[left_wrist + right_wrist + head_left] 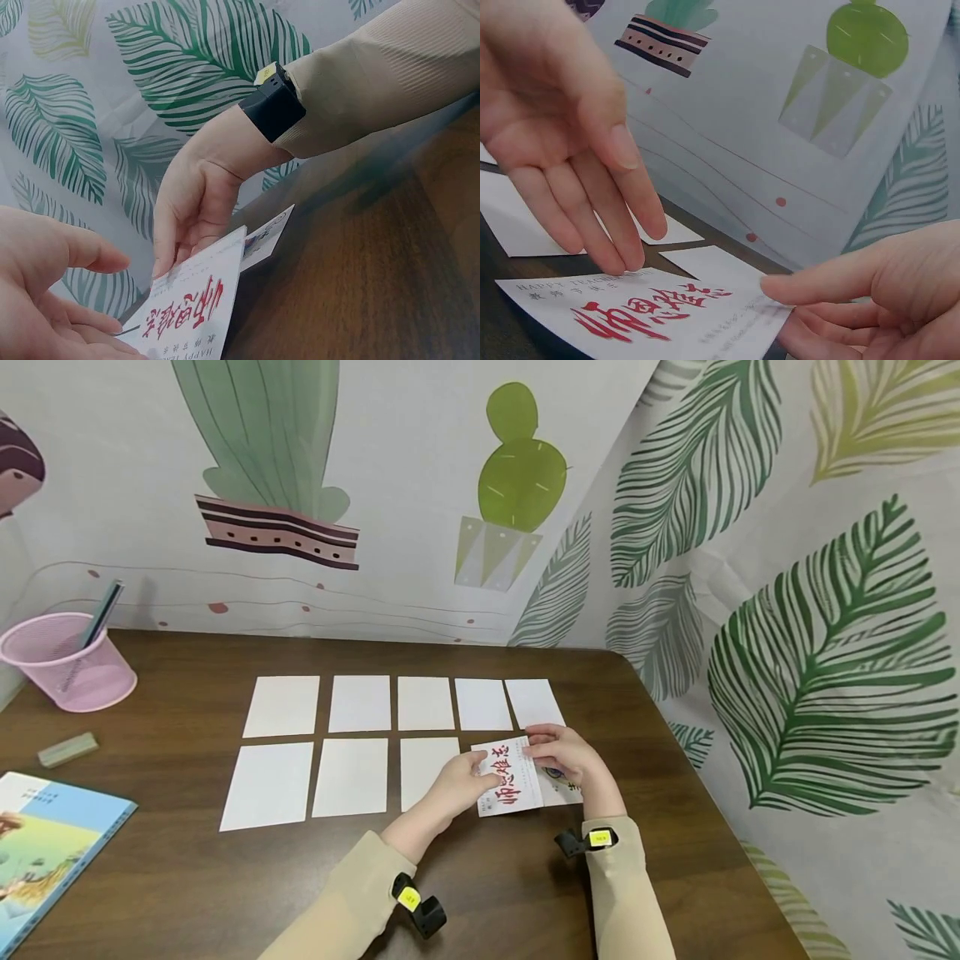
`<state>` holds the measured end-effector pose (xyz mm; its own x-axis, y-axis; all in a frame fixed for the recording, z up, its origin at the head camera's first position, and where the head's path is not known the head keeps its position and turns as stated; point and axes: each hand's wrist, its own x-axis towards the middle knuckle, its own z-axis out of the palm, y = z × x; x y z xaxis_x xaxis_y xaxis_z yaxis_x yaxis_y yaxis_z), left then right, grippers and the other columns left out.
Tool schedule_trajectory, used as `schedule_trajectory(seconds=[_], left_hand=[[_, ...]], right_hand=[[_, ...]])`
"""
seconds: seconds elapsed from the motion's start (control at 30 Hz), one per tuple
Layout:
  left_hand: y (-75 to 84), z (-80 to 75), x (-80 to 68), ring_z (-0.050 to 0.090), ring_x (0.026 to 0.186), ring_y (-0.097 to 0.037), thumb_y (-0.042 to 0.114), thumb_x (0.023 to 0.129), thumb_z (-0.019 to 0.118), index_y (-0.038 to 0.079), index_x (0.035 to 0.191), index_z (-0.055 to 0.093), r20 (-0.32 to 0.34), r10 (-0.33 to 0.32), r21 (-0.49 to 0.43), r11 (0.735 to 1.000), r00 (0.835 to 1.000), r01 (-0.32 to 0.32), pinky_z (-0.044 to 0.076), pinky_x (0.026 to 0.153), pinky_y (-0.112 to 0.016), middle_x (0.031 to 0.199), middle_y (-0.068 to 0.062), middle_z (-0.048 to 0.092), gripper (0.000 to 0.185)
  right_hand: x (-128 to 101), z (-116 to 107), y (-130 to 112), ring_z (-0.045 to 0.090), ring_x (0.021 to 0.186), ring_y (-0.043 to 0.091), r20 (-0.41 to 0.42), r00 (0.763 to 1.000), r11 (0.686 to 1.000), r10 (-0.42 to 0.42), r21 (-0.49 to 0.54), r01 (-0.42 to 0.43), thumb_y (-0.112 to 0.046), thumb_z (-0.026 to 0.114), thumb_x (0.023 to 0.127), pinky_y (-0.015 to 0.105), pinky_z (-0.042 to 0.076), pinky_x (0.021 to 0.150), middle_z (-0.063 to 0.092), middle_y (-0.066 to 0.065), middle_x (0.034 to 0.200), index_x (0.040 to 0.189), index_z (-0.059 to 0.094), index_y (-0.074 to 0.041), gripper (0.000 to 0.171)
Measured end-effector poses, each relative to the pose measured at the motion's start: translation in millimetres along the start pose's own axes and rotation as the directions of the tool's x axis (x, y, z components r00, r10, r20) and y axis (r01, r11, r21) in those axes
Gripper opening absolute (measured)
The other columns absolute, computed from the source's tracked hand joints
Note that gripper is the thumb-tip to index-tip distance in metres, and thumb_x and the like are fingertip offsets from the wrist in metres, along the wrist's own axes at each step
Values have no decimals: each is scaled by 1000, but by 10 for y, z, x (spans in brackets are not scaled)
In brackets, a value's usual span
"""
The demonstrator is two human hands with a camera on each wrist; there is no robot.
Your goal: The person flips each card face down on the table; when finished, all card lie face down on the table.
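A white card with red Chinese lettering (517, 789) is tilted up at the right end of two rows of cards. My right hand (570, 756) pinches its edge, thumb on top and fingers beneath, as the right wrist view shows. At the opposite edge is my left hand (453, 787); its fingers (600, 214) are extended by the card and its thumb stands apart from it. A second card with a printed picture (558, 792) lies partly covered at the right, below my right hand. Several blank white cards (350, 777) lie face-down to the left and behind.
A pink mesh pen cup (105, 672) holding a pen (101, 614) stands at the table's back left. An eraser-like block (67, 749) and a colourful book (56, 852) lie in front of it. Patterned walls (420, 527) border the brown table (180, 877) behind and to the right.
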<state>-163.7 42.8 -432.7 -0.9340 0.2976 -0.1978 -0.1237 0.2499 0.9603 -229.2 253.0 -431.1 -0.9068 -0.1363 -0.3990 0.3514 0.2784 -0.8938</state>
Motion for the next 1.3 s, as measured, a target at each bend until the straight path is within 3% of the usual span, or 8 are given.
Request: schedule_trajectory(seconds=[0.13,0.3,0.47,0.7,0.93,1.1,1.3], left_hand=[[-6,11,11,42,136,-41,14,87,63,-12,139,43,-4,7,9,1000,1000,-7,36,111,-53,143,-30,46,62],[-9,20,14,42,136,-41,13,86,63,-12,139,44,-7,5,11,1000,1000,-5,36,112,-52,143,-30,46,62],[-7,15,12,42,136,-41,14,86,63,-11,139,44,-2,2,5,1000,1000,-2,37,111,-53,143,-30,47,61],[-10,-5,22,42,136,-42,14,87,62,-9,140,44,-2,2,-12,1000,1000,-2,36,111,-54,144,-29,46,61],[38,-85,28,48,133,-37,9,90,61,-7,137,51,-67,62,-124,990,996,-70,41,110,-47,140,-24,52,50],[130,-134,-1,60,120,-32,7,91,61,-5,129,59,-102,100,-154,981,990,-115,51,99,-40,125,-22,65,40],[191,-125,-24,66,112,-31,7,89,67,-5,126,63,-162,153,-155,972,975,-178,56,91,-36,121,-22,67,39]], right_hand=[[-1,-17,36,67,82,9,96,995,1000,19,-13,-18,1,63,90,20,57,74,67,6,102,136,42,15,53],[-1,-10,72,69,79,10,211,977,999,21,-27,-16,1,61,90,23,58,73,70,0,89,127,49,18,42],[20,12,115,70,79,11,238,971,999,25,-31,-18,1,60,91,25,59,72,71,0,87,119,56,15,32],[17,50,88,71,76,12,221,975,1000,18,-15,-15,3,61,88,26,59,71,71,1,84,113,59,15,27],[-48,69,-50,71,73,11,111,994,1000,3,-15,-1,0,63,88,24,59,68,71,1,83,120,55,16,36],[-106,160,-186,70,75,11,65,995,998,-70,-6,70,-2,64,89,23,58,69,70,1,86,121,54,15,38],[-187,322,-313,67,78,7,22,983,981,-182,69,181,-2,60,90,21,57,71,69,-2,89,122,53,17,38]])
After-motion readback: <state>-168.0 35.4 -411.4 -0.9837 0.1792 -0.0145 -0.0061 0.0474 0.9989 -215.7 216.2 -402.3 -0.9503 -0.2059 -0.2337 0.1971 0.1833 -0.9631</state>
